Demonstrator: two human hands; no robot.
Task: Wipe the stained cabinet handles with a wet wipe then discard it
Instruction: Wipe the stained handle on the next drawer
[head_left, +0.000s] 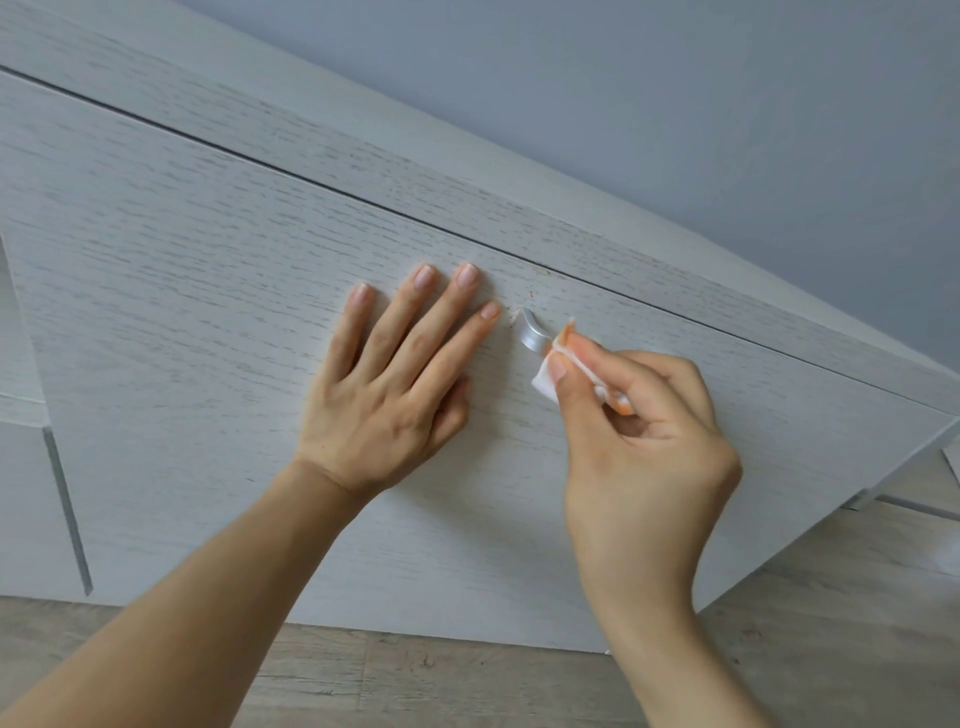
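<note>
Your right hand (644, 415) pinches stained wipe (545, 382) at handle (532, 332); left hand (395, 374) flat beside handle. Risk: dirty fold smearing residue back onto door (208, 312).

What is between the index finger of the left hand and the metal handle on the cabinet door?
In the head view, only bare door lies between the left hand and the handle, with small reddish stain specks beside the handle's near end.

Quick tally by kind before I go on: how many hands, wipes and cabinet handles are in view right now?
Hands: 2, the left hand flat on the cabinet door, the right hand pinching the wipe
Wet wipes: 1, orange-stained
Cabinet handles: 1, silver
Total: 4
</note>
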